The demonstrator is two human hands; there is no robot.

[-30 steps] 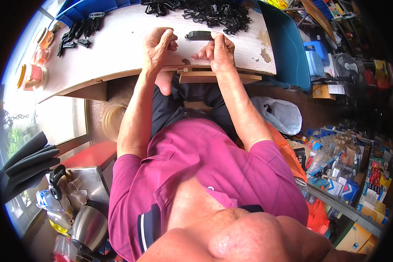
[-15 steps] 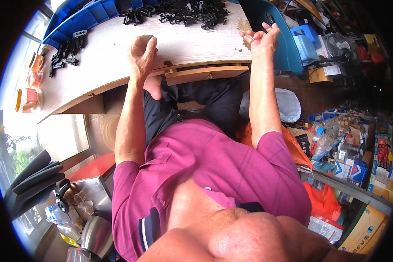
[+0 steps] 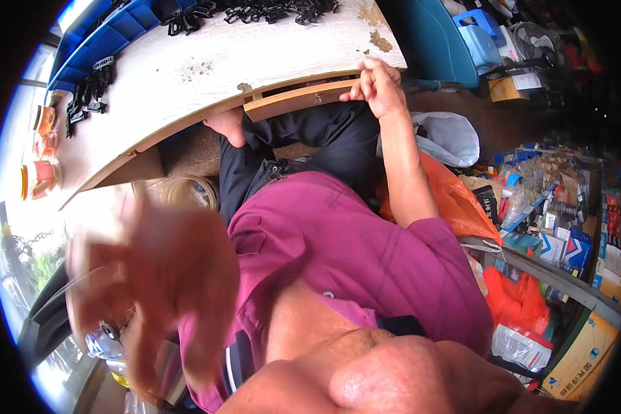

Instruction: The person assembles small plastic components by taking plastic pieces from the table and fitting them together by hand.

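My left hand (image 3: 162,276) is raised close to the camera at the lower left, large and smeared by motion. Its fingers look stretched downward and apart, and I see nothing held in them. My right hand (image 3: 379,86) is by the table's right front corner, beside the end of a partly pulled-out wooden drawer (image 3: 293,103). Its fingers are loosely bent and apart, with nothing visible in them. Whether it touches the drawer I cannot tell. Many small black clip-like parts (image 3: 279,10) lie heaped on the far side of the white table (image 3: 179,90).
A blue divided bin (image 3: 110,41) stands at the table's far left, with more black parts (image 3: 88,93) near it. Lidded jars (image 3: 41,176) line the left edge. A teal tub (image 3: 438,41) is at the right. An orange bag (image 3: 438,196) and crowded shelves (image 3: 552,276) lie beyond my right arm.
My left hand has swung from above the table back toward the camera at lower left. My right hand has come slightly left and down, its fingers more bent. The view has shifted a little.
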